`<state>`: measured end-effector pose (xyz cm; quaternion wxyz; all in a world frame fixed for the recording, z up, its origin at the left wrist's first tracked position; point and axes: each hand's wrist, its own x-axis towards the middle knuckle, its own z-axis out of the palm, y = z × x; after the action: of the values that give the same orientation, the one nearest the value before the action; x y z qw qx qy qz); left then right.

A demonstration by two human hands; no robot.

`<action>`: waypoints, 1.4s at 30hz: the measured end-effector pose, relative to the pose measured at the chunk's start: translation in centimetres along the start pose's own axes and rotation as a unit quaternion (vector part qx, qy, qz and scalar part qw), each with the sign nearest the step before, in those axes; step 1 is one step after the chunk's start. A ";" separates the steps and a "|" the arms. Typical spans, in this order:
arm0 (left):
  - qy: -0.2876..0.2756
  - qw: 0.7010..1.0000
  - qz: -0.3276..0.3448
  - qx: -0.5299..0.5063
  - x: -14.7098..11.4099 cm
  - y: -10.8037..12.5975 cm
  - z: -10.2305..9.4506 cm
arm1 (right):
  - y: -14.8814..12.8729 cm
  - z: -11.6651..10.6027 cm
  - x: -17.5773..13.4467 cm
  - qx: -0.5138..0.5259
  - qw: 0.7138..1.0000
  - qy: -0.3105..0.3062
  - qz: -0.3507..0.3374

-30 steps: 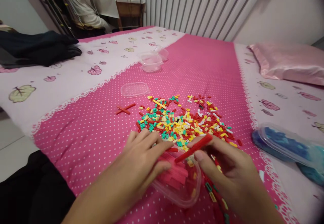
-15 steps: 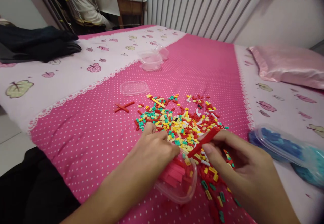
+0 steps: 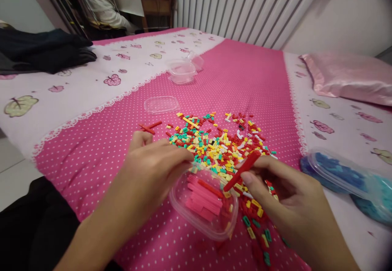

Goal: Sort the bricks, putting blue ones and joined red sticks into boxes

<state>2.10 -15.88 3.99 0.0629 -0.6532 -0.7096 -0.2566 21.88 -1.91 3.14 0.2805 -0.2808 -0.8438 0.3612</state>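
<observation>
My right hand (image 3: 284, 189) is closed in a pinch around a bundle of long, thin red strips (image 3: 241, 171), held tilted over the pile of blocks. At the left, my left hand (image 3: 156, 162) hovers beside the container with bent fingers spread apart; nothing shows in it, though its palm side is hidden. Between the hands stands a clear plastic container (image 3: 211, 232) with pink strips (image 3: 203, 197) and a red strip (image 3: 210, 188) inside. Two red strips (image 3: 150, 127) lie crossed on the bedspread just beyond my left hand.
Small red, yellow, green and white blocks (image 3: 214, 148) lie spread beyond the container. A clear lid (image 3: 162, 104) and clear tubs (image 3: 182, 68) are farther back. Boxes of blue pieces (image 3: 337, 173) stand at right, near a pink pillow (image 3: 349, 77). A person (image 3: 101, 1) sits by a desk.
My left hand has moved left from over the container, uncovering the pink strips inside. My right hand still holds the red strips, shifted slightly left.
</observation>
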 end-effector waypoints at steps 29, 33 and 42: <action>-0.043 0.992 0.000 -0.115 -0.3 2.7 3.4 | 0.6 1.6 0.8 0.252 0.952 -0.097 0.145; -0.104 0.990 0.039 -0.087 -0.7 1.6 3.9 | 1.1 0.9 0.8 0.221 0.956 -0.111 0.155; -0.059 0.994 0.006 -0.095 -0.2 1.2 2.0 | 1.6 0.4 0.9 0.063 0.979 -0.160 0.110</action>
<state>3.77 -15.15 2.57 -0.0395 -0.6741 -0.6809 -0.2835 21.43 -0.60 1.90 0.1171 -0.2923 -0.8171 0.4830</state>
